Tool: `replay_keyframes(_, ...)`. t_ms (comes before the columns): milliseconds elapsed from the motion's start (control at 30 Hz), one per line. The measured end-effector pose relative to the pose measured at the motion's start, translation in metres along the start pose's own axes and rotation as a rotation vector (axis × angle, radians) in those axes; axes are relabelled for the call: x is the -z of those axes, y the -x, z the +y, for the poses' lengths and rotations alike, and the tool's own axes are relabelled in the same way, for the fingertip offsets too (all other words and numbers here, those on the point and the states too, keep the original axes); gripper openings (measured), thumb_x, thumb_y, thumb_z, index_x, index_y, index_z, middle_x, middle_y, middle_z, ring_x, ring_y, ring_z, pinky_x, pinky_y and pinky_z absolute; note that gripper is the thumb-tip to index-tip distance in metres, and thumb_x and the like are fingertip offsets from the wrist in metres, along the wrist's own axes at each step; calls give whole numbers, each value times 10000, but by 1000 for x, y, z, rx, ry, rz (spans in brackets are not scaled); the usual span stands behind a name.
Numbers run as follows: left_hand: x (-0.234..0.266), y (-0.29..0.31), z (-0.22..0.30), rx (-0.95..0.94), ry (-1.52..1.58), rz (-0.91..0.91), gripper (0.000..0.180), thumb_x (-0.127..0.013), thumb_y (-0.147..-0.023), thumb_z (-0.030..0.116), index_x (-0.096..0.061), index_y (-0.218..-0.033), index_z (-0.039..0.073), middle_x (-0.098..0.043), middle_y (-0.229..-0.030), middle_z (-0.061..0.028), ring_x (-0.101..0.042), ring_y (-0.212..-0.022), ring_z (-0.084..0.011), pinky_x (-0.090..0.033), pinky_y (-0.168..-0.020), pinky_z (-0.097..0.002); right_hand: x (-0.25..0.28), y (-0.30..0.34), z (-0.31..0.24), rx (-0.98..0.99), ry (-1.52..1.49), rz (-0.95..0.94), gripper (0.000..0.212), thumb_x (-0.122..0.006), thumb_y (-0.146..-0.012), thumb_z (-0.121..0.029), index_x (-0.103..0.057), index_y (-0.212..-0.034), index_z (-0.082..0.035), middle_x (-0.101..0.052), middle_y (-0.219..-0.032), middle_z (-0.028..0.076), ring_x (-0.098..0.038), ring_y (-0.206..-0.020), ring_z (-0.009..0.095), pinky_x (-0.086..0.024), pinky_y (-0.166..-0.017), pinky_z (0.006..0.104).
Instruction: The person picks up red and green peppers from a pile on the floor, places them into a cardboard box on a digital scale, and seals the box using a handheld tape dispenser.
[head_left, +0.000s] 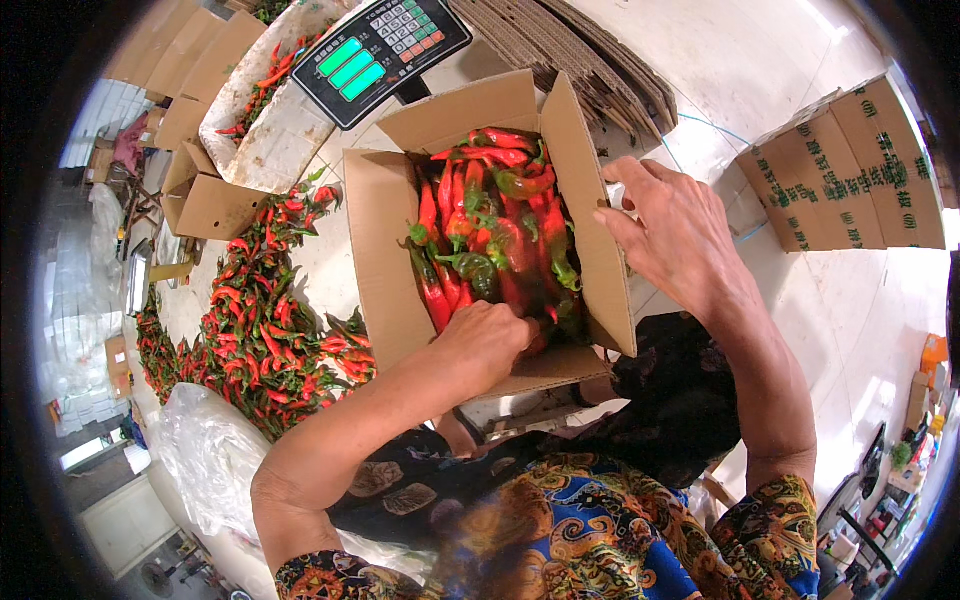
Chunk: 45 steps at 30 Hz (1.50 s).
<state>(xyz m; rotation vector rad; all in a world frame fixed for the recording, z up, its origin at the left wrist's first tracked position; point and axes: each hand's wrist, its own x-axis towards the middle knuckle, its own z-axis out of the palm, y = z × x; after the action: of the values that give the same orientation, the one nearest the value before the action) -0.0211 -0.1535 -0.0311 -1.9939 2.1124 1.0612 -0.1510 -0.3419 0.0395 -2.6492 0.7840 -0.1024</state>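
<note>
In front of me stands an open cardboard box (pixel 385 250), its flaps spread outward. Long red and green peppers (pixel 485 215) fill it, most lying lengthwise. My left hand (pixel 490 338) reaches over the near left corner of the box with its fingers curled down at the near end of the peppers. Whatever those fingers hold is hidden beneath them. Beside the right flap is my right hand (pixel 670 235), its thumb and forefinger apart at the flap's outer edge. I cannot tell whether it presses on the cardboard.
Beyond the box is a scale display (pixel 385 50) with green screens. Loose peppers (pixel 265 330) lie heaped on the floor at left, near a plastic bag (pixel 210 460) and a white foam bin (pixel 270 150). Flattened cardboard (pixel 570 70) lies far right; another carton (pixel 850 175) stands at right.
</note>
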Motion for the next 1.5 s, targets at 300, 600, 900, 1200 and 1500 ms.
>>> replay_keyframes(300, 39, 4, 8, 1, -30, 443, 259, -652, -680, 23, -628, -938, 27, -616, -937, -162, -612, -829, -351, -533, -707, -425, 7, 4, -2, 25, -46, -66, 257, -639, -851, -187, -514, -962, 9, -612, -928, 219, -609, -860, 423, -483, -725, 512)
replay_keyframes(600, 51, -14, -15, 22, -373, 464, 243, -617, -727, 37, -586, -967, 54, -529, -992, -113, -553, -964, -295, -508, -775, -397, 8, 5, -7, 55, -23, -20, 228, -631, -859, -193, -553, -964, -6, -589, -932, 184, -610, -891, 397, -487, -741, 497)
replay_keyframes(900, 97, 20, -62, 157, -50, 817, 335, -659, -786, 60, -603, -1116, 75, -574, -931, -122, -593, -861, -312, -498, -749, -386, 14, 8, -5, 57, -15, -18, 239, -628, -860, -196, -564, -982, 0, -585, -938, 186, -608, -920, 383, -500, -761, 486)
replay_keyframes(1200, 105, -7, -96, 181, -264, 886, 264, -668, -776, 75, -584, -1027, 82, -511, -893, -119, -594, -805, -335, -493, -698, -443, 11, 10, -11, 134, -11, -34, 212, -645, -846, -167, -567, -969, -13, -571, -964, 178, -594, -941, 371, -510, -769, 479)
replay_keyframes(1500, 84, -23, -105, 168, -163, 683, 270, -651, -837, 176, -637, -1077, 53, -611, -943, -142, -618, -850, -348, -496, -777, -420, 9, 10, -11, 165, -13, -41, 209, -645, -847, -158, -573, -983, -15, -552, -981, 166, -587, -941, 360, -512, -753, 468)
